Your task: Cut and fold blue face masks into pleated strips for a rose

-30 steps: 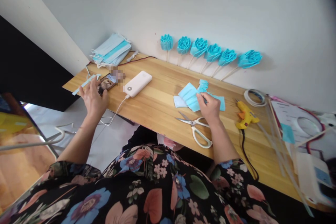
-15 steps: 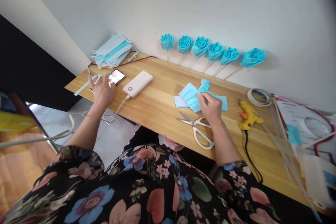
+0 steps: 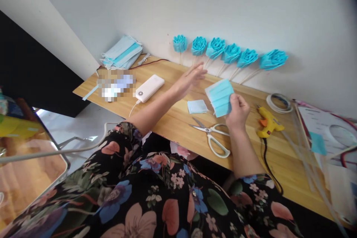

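My right hand (image 3: 237, 111) grips pleated light-blue mask fabric (image 3: 220, 97) by its right edge, held up over the table. With fingers stretched out, my left hand (image 3: 191, 80) is in the air left of the fabric, holding nothing. Below it on the wood lies a small pale-blue fabric piece (image 3: 197, 106). White-handled scissors (image 3: 208, 130) rest with blades spread near the table's front edge, just left of my right forearm. Behind my hands, several blue fabric flowers (image 3: 215, 47) on thin sticks lean against the wall.
On the left are a stack of face masks (image 3: 122, 52), a blurred-out patch and a white power bank (image 3: 150, 88) with its cable. To the right lie a yellow glue gun (image 3: 268, 122), a tape roll (image 3: 279, 103), clear glue sticks (image 3: 299, 156) and a sheet of paper (image 3: 318, 119).
My left hand has left the phone and swung right, toward the fabric. My right hand has lifted the pleated fabric off the table, leaving the pale piece behind.
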The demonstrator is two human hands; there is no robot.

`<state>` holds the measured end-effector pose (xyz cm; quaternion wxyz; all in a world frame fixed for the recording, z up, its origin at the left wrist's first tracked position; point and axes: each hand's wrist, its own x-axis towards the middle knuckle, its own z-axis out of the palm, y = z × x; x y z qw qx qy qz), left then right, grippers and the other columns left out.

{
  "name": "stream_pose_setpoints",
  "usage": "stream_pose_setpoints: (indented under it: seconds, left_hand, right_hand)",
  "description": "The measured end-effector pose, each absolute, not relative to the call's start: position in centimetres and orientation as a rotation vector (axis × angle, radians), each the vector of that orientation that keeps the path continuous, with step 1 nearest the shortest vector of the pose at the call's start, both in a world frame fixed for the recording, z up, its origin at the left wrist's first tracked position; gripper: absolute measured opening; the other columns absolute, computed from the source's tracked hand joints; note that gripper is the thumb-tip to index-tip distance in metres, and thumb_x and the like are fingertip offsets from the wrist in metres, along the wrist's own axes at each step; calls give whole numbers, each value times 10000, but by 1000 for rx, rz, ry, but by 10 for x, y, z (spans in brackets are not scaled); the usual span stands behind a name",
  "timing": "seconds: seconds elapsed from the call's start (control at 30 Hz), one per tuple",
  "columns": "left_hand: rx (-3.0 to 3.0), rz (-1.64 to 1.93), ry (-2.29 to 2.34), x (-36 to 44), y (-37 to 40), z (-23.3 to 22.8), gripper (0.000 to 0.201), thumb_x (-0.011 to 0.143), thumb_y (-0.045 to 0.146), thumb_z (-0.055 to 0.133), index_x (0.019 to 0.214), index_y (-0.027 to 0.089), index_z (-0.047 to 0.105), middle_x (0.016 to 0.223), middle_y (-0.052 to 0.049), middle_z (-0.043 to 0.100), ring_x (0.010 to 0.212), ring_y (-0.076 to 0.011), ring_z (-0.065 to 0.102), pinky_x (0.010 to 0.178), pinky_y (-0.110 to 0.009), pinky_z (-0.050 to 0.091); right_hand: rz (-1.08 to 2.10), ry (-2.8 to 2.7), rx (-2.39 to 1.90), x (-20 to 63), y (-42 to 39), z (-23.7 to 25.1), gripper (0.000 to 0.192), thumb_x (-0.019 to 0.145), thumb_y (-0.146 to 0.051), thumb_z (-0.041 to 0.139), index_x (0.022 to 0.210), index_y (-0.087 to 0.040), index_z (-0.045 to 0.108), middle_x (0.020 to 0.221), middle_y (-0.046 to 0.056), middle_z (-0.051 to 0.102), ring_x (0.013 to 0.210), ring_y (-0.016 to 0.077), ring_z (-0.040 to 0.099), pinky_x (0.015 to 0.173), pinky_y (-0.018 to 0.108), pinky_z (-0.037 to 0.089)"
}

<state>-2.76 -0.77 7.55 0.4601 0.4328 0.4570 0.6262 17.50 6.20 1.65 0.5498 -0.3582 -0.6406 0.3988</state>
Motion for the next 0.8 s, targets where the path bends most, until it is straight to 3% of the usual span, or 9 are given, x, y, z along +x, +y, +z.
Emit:
stream_pose_setpoints:
  seconds: [0.17,0.3,0.5,0.67,0.8]
  left_hand:
    - [838,1386,831,5,12,58,714,914,728,428,1488,303,417,1293,-111,643,1264,-335,581,1041,-505,453]
    - [852,1456,894,15,9,58,687,921,545,595,1517,289,371,1237,-90,660,1204,-286,610,1030,-464,467]
    - [943,1530,1025,14,14,49,901,787,391,779,1544,231,316,1137,-88,679,1073,-265,659,958,-425,499]
    - [1043,1573,1088,15,19,42,809,804,322,742,1513,187,375,1106,-101,677,1011,-262,659,924,-420,498]
    - [1168,1547,1130,16,15,45,694,834,279,693,1476,211,437,1111,-92,673,1001,-254,637,924,-427,491]
  right_hand:
    - [1036,-1379,-905,170,64,16,506,770,-674,658,650,-204,513,605,-32,398,541,100,345,477,248,328]
    - [1003,-1421,-948,171,62,18,517,789,-671,646,637,-197,505,604,-40,361,551,90,301,481,242,288]
    - [932,-1567,-934,174,62,13,504,834,-660,605,662,-193,532,604,-38,358,569,98,308,497,250,287]
    - [915,-1597,-915,174,60,14,532,875,-649,555,608,-202,447,591,-37,309,555,96,281,492,257,272]
    - [943,-1597,-904,173,59,16,460,846,-619,612,702,-182,592,611,-28,428,569,104,368,519,252,345]
